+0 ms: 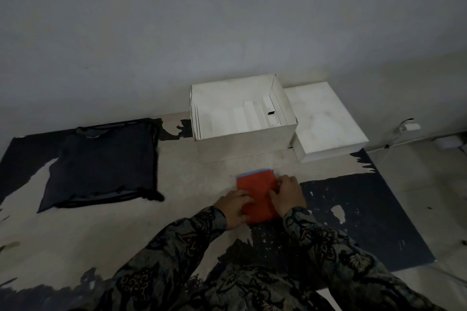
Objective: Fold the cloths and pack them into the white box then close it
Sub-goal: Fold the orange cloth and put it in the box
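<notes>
While both hands press: the left hand [233, 206] and right hand [286, 194] lie flat-fingered on the folded red cloth [257, 195], just before the open white box [242, 118].
Fold risk: lifting carelessly may spring it open.
Lid [326, 121]: beside the box, unused.
Blue edge [255, 172]: may slip out.

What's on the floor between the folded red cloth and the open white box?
Nothing: in the head view only bare, worn floor lies between the red cloth and the white box.
</notes>
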